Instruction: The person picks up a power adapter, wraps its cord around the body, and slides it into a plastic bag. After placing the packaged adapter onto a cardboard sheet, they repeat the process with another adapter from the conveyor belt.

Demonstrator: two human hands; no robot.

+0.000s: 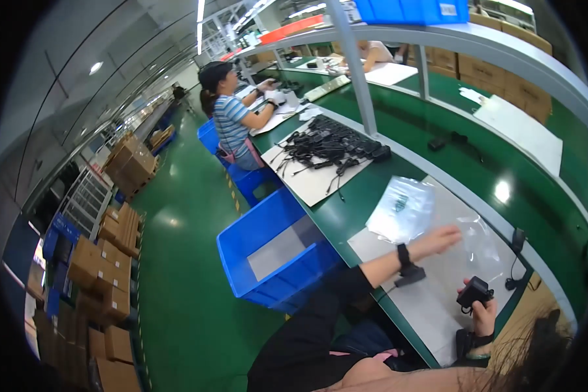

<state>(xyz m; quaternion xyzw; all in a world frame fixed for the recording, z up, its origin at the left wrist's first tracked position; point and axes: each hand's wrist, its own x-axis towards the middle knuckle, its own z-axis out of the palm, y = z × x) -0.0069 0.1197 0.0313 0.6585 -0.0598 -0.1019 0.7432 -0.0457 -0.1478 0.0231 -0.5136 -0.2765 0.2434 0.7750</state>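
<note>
My right hand is closed around a black power adapter above the near end of the bench. To the left, my left hand stretches over the pale work board. Its fingers are pressed together at the edge of a clear plastic bag; the exact grip is slightly blurred. Just beyond that hand lies a stack of clear bags. Another black adapter rests on the board under my left wrist. By the bench rail is a further adapter with a thin cable.
A heap of black adapters and cables covers a board farther along the green bench. A blue bin stands left of the bench. Beyond it a co-worker sits working. A metal post and a shelf rail rise along the bench.
</note>
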